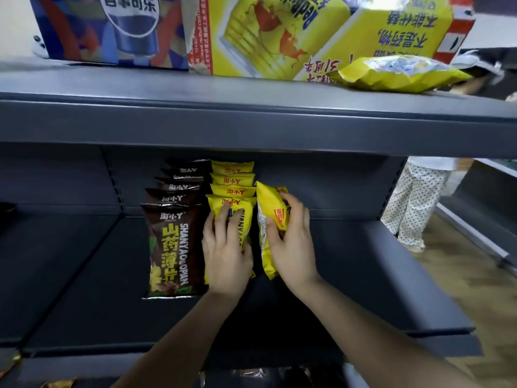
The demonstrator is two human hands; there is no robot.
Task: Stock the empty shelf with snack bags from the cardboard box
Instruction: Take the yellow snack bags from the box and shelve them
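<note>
Head view, right hand [291, 236] grasping yellow snack bag [270, 208], left hand [226, 247] flat, fingers straight, on yellow row [232, 182]

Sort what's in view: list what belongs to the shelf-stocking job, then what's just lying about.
Job:
- yellow bag, held by right hand
- yellow row, steadied by left hand
- brown row
- shelf

Lying about:
- Pepsi carton
- yellow carton
- loose yellow bag on upper shelf
</note>
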